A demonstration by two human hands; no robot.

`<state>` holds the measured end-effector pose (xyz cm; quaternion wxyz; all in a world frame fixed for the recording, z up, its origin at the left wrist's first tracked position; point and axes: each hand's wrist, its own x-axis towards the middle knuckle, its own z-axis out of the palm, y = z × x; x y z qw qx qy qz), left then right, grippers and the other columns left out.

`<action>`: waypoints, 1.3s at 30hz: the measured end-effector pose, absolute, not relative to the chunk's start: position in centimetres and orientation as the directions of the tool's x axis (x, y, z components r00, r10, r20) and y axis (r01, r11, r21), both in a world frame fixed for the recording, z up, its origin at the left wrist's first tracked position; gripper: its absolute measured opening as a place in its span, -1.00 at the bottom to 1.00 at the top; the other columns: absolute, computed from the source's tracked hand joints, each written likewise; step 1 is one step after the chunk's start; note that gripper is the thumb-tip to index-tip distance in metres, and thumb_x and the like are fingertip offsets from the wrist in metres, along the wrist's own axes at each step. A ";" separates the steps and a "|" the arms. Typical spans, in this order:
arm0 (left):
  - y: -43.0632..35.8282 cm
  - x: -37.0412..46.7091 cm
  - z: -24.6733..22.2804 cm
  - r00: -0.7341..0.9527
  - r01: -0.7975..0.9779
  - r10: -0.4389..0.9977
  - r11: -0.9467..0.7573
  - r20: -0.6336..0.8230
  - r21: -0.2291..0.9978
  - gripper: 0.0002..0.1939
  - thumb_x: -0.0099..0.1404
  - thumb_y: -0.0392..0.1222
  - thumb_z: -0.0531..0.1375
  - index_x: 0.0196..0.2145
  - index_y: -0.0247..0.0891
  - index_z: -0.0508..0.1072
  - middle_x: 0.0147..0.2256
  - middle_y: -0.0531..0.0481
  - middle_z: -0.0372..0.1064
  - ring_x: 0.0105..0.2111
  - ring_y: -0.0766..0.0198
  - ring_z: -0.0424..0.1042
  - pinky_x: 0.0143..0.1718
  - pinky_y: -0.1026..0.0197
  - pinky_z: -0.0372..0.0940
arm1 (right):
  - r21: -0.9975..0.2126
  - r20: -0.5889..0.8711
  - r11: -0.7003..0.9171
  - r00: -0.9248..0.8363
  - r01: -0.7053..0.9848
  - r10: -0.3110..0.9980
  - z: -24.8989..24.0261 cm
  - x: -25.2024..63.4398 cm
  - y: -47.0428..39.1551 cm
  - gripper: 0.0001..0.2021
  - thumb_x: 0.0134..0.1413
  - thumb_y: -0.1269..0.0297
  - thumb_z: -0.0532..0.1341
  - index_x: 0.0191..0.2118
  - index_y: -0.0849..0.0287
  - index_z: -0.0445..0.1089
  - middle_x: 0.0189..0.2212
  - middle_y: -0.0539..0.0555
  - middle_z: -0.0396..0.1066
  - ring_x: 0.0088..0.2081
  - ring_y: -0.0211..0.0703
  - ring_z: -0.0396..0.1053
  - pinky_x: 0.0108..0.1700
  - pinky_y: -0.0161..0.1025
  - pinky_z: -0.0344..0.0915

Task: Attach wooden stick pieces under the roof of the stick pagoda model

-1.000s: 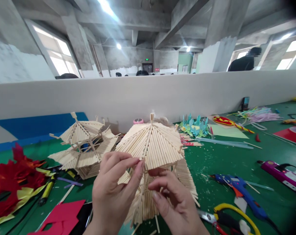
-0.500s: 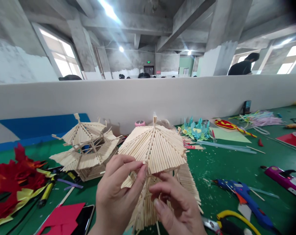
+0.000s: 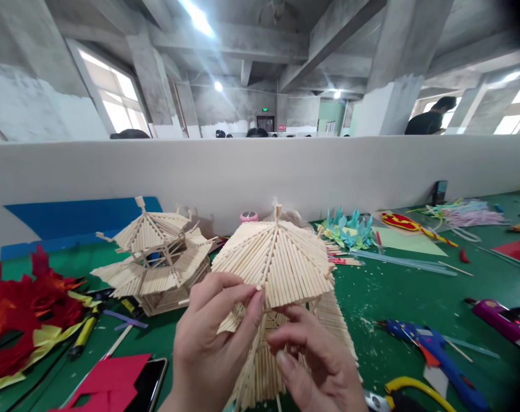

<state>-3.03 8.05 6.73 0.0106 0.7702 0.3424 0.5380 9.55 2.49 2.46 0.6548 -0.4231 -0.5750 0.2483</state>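
Far left at nine o'clock, a red and yellow paper flower (image 3: pixel 23 320) lies on the green counter (image 3: pixel 393 297), a yellow-barrelled pen (image 3: pixel 83 336) just beside it. Low at seven o'clock, red paper sheets (image 3: pixel 109 386) touch a black phone (image 3: pixel 146 382). Moving in, a finished two-tier pavilion of pale wooden sticks (image 3: pixel 154 263) stands at ten o'clock of the hands, apart from them.

Dead centre now: the left hand (image 3: pixel 212 349) pinches the lower rim of the roof of the second pale stick pavilion (image 3: pixel 277 269), thumb and forefinger pressed together on the stick ends. The right hand (image 3: pixel 315 366) sits just beneath at five o'clock, fingers curled in under the eave, touching the lower tier; whether it grips a stick I cannot tell. This reads as seating or steadying the roof on its body; the next move likely calls for a light, even squeeze so no stick pops loose.

On to the right: teal paper flowers (image 3: pixel 346 229) at one o'clock, a blue glue gun (image 3: pixel 432 352) at four o'clock, a purple glue gun (image 3: pixel 503 320) at three, yellow-handled pliers (image 3: pixel 408 392) low at five.

The count: two stick pavilions, two glue guns, one phone, one pen, one pair of pliers
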 end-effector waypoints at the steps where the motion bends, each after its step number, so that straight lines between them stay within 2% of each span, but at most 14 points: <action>1: 8.0 -3.0 6.7 0.183 0.512 0.537 -0.767 0.823 0.387 -0.89 0.07 -0.37 0.21 -0.41 -0.23 0.38 -0.41 0.04 0.28 -0.44 0.30 0.35 -0.43 0.20 0.27 | -0.838 0.545 0.519 0.214 0.169 0.811 2.5 9.5 2.5 -0.83 -0.09 0.39 0.17 -0.33 0.01 0.42 -0.20 0.05 0.39 -0.39 -0.26 0.38 -0.49 -0.39 0.27; 6: 8.0 -2.9 6.9 0.189 0.505 0.535 -0.772 0.823 0.386 -0.89 0.06 -0.38 0.22 -0.41 -0.24 0.38 -0.42 0.04 0.28 -0.46 0.30 0.35 -0.45 0.20 0.25 | -0.833 0.553 0.532 0.207 0.153 0.807 2.4 9.5 2.5 -0.83 -0.08 0.40 0.17 -0.33 0.01 0.41 -0.17 0.05 0.38 -0.30 -0.21 0.39 -0.49 -0.39 0.28; 15: 8.2 -2.9 6.8 0.204 0.526 0.514 -0.775 0.833 0.349 -0.91 0.07 -0.37 0.20 -0.43 -0.24 0.37 -0.44 0.06 0.27 -0.46 0.28 0.35 -0.39 0.15 0.24 | -0.828 0.561 0.547 0.202 0.123 0.803 2.0 9.4 2.7 -0.77 -0.11 0.44 0.16 -0.32 -0.04 0.41 -0.17 0.01 0.37 -0.34 -0.24 0.41 -0.50 -0.41 0.27; 25: 8.1 -2.9 7.0 0.209 0.511 0.513 -0.783 0.833 0.354 -0.89 0.07 -0.38 0.20 -0.42 -0.24 0.37 -0.44 0.05 0.27 -0.45 0.27 0.33 -0.40 0.16 0.24 | -0.828 0.560 0.553 0.210 0.097 0.801 2.0 9.3 2.8 -0.80 -0.09 0.40 0.16 -0.32 -0.04 0.41 -0.17 0.03 0.38 -0.11 -0.12 0.34 -0.50 -0.43 0.29; 29: 8.1 -2.9 7.0 0.210 0.512 0.507 -0.786 0.836 0.348 -0.89 0.07 -0.38 0.20 -0.42 -0.23 0.37 -0.44 0.05 0.26 -0.45 0.29 0.32 -0.40 0.16 0.24 | -0.821 0.569 0.561 0.220 0.102 0.792 2.2 9.3 2.7 -0.85 -0.05 0.36 0.16 -0.34 -0.01 0.41 -0.17 0.06 0.39 -0.12 -0.10 0.36 -0.50 -0.41 0.31; 39: 8.1 -3.2 7.0 0.214 0.532 0.498 -0.781 0.840 0.327 -0.88 0.05 -0.38 0.22 -0.40 -0.24 0.39 -0.43 0.04 0.27 -0.42 0.25 0.32 -0.38 0.13 0.21 | -0.831 0.556 0.542 0.209 0.123 0.805 1.9 9.4 2.8 -0.80 -0.10 0.40 0.17 -0.33 -0.04 0.41 -0.15 0.04 0.38 -0.09 -0.10 0.33 -0.51 -0.42 0.30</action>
